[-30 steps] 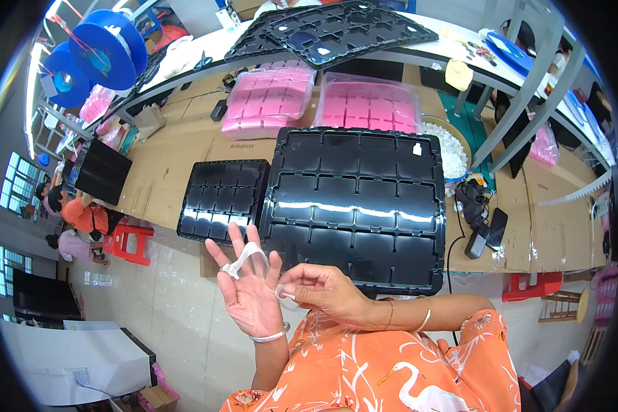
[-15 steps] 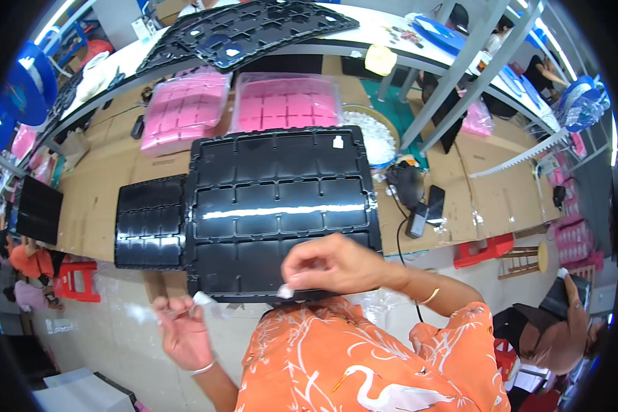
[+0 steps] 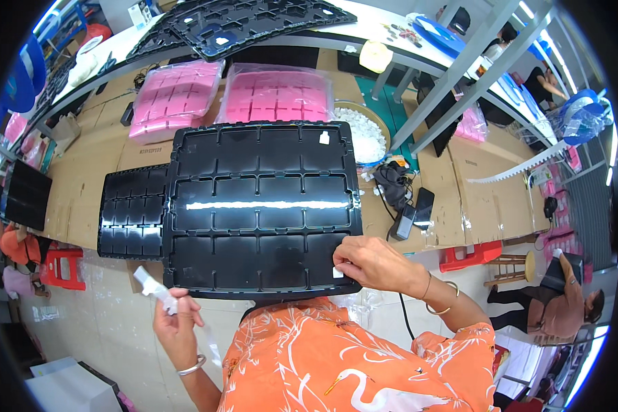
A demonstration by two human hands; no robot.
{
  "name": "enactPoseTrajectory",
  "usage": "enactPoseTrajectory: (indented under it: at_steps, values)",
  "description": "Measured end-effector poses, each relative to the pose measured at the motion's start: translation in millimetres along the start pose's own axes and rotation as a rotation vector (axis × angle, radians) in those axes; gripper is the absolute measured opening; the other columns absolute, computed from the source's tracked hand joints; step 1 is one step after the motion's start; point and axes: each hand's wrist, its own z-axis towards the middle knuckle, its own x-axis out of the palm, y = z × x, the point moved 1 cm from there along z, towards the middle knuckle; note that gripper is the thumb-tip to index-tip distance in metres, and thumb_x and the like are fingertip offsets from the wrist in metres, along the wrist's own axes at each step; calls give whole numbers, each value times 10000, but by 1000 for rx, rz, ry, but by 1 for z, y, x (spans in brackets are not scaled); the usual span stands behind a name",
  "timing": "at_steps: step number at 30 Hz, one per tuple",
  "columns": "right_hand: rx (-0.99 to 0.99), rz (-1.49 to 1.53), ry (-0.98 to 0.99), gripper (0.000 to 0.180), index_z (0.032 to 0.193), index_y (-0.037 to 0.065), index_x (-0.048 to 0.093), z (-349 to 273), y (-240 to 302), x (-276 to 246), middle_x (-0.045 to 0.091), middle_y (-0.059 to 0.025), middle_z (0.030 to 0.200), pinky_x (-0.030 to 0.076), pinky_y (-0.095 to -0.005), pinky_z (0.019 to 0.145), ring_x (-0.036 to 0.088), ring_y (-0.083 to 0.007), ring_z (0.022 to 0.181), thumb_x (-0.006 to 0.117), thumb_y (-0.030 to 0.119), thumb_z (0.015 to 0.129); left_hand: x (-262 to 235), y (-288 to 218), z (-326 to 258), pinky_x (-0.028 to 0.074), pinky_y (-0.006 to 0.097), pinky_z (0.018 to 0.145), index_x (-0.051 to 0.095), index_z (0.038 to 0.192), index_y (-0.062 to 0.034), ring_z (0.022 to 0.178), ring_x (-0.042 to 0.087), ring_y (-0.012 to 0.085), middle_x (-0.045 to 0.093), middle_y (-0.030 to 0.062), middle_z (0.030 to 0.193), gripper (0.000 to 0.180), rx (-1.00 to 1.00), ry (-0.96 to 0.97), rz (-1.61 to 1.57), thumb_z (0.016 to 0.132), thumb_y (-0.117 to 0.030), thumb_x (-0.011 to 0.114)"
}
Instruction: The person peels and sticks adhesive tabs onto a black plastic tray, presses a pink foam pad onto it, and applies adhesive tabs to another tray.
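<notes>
A large black plastic tray with rows of shallow compartments lies in front of me, its near edge against my body. At its near right corner my right hand is closed in a pinch on a small white piece, which rests against or just above the tray surface. Left of the tray's near edge, my left hand grips a crinkled white strip between thumb and fingers; one end sticks up and a pale tail hangs below. Another small white piece sits in the tray's far right compartment.
A smaller black tray adjoins on the left. Pink bagged trays lie behind, beside a round basin of white bits. A black phone and a cable are at the right. Grey metal posts rise beyond.
My right hand has moved right along the tray's near edge to its corner, carrying the small white piece. The strip in my left hand now points up toward the tray.
</notes>
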Motion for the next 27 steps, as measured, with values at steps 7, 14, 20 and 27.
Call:
enactPoseTrajectory:
  at_steps: [7, 14, 20, 27]
  values:
    - [-74, -44, -15, 112, 968, 9, 600, -2, -1, 4, 630, -179, 906, 529, -486, 756, 650, -397, 872, 645, 103, 928, 63, -17, -11, 442, 227, 581, 676, 1000, -17, 709, 584, 73, 638, 16, 945, 137, 130, 181, 238, 891, 15, 753]
    - [-119, 13, 14, 100, 958, -6, 593, -1, -2, -1, 625, -194, 905, 528, -491, 760, 651, -403, 869, 625, 82, 924, 96, -19, -9, 453, 266, 562, 683, 965, 10, 721, 596, 146, 631, 81, 980, 257, 352, 342, 523, 768, 11, 848]
    - [-136, -140, 31, 110, 935, -14, 563, 0, -3, 2, 605, -194, 874, 534, -483, 770, 650, -401, 871, 633, 58, 888, 99, -17, -6, 454, 293, 585, 693, 946, 10, 735, 597, 180, 626, 86, 933, 278, 347, 329, 506, 734, -3, 872]
    - [-215, -197, 11, 131, 919, -20, 549, -2, 1, 7, 602, -184, 873, 531, -475, 753, 660, -378, 876, 644, 42, 852, 98, -15, -5, 456, 328, 569, 700, 910, 3, 703, 605, 212, 622, 90, 909, 214, 349, 315, 501, 755, -12, 847]
